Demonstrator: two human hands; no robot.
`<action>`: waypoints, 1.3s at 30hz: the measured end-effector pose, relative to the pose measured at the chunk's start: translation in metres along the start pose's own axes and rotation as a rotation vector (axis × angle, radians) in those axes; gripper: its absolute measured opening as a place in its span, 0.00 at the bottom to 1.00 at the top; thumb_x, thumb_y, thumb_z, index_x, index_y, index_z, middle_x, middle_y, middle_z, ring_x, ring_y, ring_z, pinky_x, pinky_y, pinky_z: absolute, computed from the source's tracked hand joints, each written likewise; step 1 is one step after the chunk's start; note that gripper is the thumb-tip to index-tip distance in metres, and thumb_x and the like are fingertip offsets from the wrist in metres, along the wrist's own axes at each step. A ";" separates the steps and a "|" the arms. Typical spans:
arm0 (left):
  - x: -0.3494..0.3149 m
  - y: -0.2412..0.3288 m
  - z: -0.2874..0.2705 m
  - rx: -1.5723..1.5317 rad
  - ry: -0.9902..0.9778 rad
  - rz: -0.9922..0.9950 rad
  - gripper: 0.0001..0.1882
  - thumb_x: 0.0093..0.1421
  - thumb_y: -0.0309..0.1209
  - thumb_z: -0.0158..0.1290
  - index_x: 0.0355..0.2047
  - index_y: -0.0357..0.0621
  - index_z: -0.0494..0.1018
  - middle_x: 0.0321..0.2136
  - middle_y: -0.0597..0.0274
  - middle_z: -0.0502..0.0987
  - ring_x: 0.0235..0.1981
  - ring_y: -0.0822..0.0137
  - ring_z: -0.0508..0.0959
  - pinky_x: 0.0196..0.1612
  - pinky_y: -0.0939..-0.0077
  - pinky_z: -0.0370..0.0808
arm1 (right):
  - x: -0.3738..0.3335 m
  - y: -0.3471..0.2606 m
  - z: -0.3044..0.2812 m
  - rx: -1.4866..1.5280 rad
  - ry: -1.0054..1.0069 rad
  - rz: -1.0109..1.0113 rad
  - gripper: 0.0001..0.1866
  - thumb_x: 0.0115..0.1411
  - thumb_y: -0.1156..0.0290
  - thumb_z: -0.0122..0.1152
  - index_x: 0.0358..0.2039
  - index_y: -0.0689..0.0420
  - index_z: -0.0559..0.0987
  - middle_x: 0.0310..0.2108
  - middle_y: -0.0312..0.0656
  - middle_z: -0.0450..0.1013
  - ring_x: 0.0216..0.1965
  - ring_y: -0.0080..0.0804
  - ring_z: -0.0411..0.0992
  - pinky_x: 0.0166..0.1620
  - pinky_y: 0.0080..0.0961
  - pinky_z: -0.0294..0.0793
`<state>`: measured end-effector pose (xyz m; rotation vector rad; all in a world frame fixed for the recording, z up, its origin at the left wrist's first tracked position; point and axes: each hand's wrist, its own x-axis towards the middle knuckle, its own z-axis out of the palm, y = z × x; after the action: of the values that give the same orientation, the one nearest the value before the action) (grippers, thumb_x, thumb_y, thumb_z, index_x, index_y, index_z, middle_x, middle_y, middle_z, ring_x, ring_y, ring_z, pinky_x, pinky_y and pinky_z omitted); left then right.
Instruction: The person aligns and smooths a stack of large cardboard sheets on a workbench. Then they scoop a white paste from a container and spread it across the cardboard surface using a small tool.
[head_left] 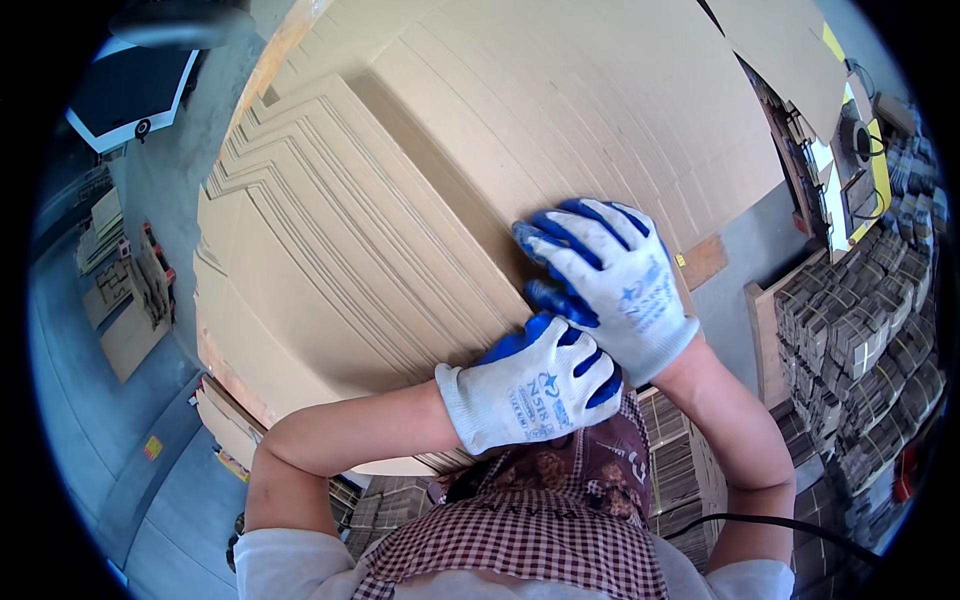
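Note:
Both my hands wear white knit gloves with blue coated palms and fingers. My left hand (540,390) is closed, its fingers curled at the near corner of a layered stack of brown cardboard sheets (380,230). Whatever lies inside those fingers is hidden. Just beyond and to the right, my right hand (610,270) has its fingers bent but apart, over a larger flat cardboard sheet (560,110) beside the stack's edge. The two hands touch or overlap near the thumbs. Creased flaps show along the stack's left side.
Strapped bundles of folded cardboard (860,310) are piled at the right. A black cable (770,520) runs by my right arm. Flat cardboard pieces (135,320) stand on the floor at the left, and a dark screen with a white frame (135,90) is at the upper left.

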<state>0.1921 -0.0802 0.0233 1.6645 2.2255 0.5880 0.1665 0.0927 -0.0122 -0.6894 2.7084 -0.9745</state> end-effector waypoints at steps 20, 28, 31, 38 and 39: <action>-0.027 -0.016 0.032 -0.026 -0.060 -0.030 0.14 0.57 0.35 0.56 0.44 0.51 0.79 0.38 0.65 0.79 0.42 0.63 0.79 0.47 0.64 0.79 | -0.002 0.007 0.021 -0.111 -0.090 -0.079 0.35 0.55 0.53 0.64 0.66 0.32 0.72 0.72 0.27 0.61 0.74 0.43 0.54 0.76 0.55 0.49; -0.028 -0.017 0.031 -0.108 -0.002 -0.046 0.16 0.56 0.33 0.57 0.45 0.54 0.81 0.41 0.66 0.81 0.46 0.64 0.80 0.51 0.63 0.78 | -0.006 0.003 0.016 -0.121 -0.090 -0.071 0.30 0.60 0.54 0.61 0.65 0.33 0.73 0.70 0.31 0.64 0.74 0.45 0.54 0.76 0.56 0.47; -0.026 -0.019 0.030 -0.085 -0.006 -0.058 0.16 0.55 0.33 0.57 0.45 0.57 0.81 0.41 0.67 0.81 0.46 0.65 0.80 0.51 0.63 0.78 | -0.008 -0.002 0.016 -0.124 -0.104 -0.030 0.28 0.64 0.55 0.58 0.66 0.34 0.73 0.70 0.32 0.64 0.75 0.46 0.53 0.76 0.56 0.43; -0.024 -0.022 0.034 -0.058 0.009 -0.056 0.16 0.53 0.32 0.57 0.43 0.60 0.81 0.43 0.68 0.80 0.47 0.64 0.79 0.51 0.62 0.77 | -0.013 0.004 0.017 -0.146 -0.085 -0.058 0.27 0.65 0.59 0.58 0.66 0.35 0.73 0.70 0.33 0.64 0.74 0.47 0.54 0.76 0.56 0.44; -0.023 -0.026 0.026 -0.113 0.118 -0.071 0.14 0.55 0.33 0.58 0.43 0.57 0.81 0.43 0.66 0.79 0.48 0.62 0.78 0.53 0.61 0.76 | -0.016 0.008 0.014 -0.158 -0.087 -0.063 0.27 0.64 0.61 0.59 0.65 0.36 0.73 0.70 0.33 0.64 0.74 0.47 0.54 0.76 0.56 0.44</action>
<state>0.1892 -0.1044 -0.0119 1.5249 2.2765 0.7971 0.1820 0.0977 -0.0279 -0.8305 2.7221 -0.7308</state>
